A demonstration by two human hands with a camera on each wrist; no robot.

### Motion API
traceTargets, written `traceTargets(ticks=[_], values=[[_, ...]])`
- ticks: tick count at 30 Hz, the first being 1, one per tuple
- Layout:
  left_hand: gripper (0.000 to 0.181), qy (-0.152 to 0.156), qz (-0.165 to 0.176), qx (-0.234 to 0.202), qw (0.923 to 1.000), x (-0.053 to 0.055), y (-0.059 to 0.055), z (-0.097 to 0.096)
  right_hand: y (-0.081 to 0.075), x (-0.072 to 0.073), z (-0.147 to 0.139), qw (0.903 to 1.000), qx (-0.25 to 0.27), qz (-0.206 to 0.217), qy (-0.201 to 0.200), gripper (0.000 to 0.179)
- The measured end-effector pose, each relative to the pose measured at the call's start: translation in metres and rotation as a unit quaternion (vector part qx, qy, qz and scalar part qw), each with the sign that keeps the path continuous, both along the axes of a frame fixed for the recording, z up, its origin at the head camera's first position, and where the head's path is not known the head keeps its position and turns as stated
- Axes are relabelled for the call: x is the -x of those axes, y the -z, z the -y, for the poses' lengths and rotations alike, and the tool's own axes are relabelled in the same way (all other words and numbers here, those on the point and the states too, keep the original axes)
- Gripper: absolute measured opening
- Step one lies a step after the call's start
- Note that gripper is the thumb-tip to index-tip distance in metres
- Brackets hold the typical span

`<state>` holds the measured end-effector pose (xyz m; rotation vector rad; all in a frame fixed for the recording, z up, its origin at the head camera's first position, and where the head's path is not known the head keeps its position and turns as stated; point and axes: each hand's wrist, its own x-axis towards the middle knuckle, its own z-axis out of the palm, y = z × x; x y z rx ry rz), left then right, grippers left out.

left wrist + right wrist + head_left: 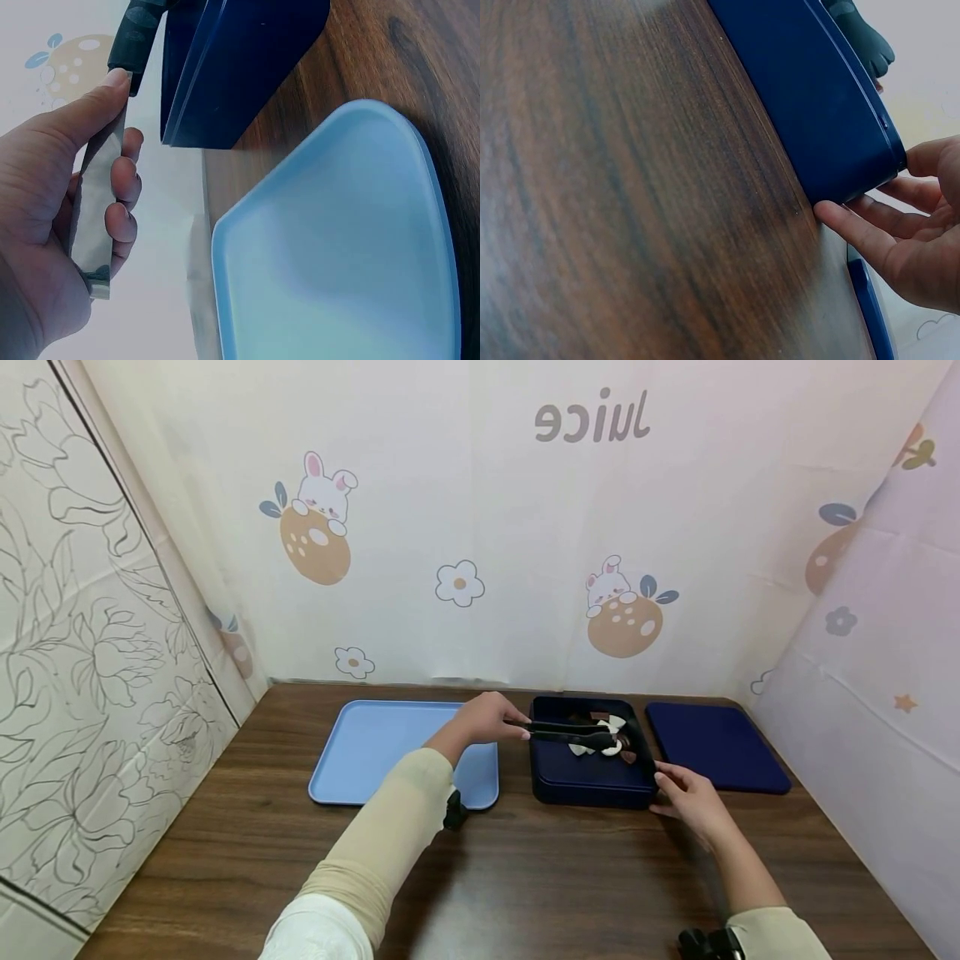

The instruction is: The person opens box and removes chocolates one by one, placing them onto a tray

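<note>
My left hand [486, 720] grips a pair of tongs [96, 199] by the metal handles, the thumb lying along one side and the fingers curled round the other. The black tips of the tongs [573, 737] reach into a dark blue box [592, 795]. Several small white pieces [613, 724] and brown pieces [628, 757] lie in it, partly hidden under the tips. At the box's front right corner, my right hand [692, 799] rests fairly straight fingers [855, 229] against the outer wall, one at the rim and another low by the table.
A light blue tray [375, 747] lies to the left of the box, partly under my left forearm. To the right lies a flat dark blue lid [716, 747]. The wooden table [525, 877] meets a patterned wall covering [487, 635] at its back edge.
</note>
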<state>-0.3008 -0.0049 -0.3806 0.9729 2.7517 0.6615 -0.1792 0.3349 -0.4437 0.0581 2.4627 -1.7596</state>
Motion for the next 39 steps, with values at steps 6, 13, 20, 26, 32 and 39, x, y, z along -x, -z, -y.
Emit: traceTargets(ticks=[6,13,20,26,32,39], values=[[0.031,-0.003,0.014,-0.025,0.9996,-0.002,-0.001,0.012,0.000,0.000,0.000,1.0000,0.002,0.001,0.000,0.054],[0.033,-0.020,0.025,-0.051,0.9982,-0.004,-0.001,0.028,0.001,0.000,0.000,1.0000,0.001,0.000,0.000,0.054],[0.037,-0.036,0.032,-0.074,0.9961,-0.005,0.000,0.048,0.002,0.000,-0.001,1.0000,0.003,0.000,0.003,0.054],[0.037,-0.060,0.051,-0.101,0.9918,-0.006,0.003,0.063,0.002,0.000,-0.001,1.0000,0.004,0.000,0.005,0.054],[0.036,-0.085,0.061,-0.120,0.9873,-0.006,0.007,0.081,0.001,0.000,-0.001,1.0000,0.001,0.007,0.004,0.055],[0.035,-0.115,0.069,-0.131,0.9822,-0.005,0.011,0.102,0.001,0.001,-0.001,0.9999,0.009,0.007,0.006,0.055]])
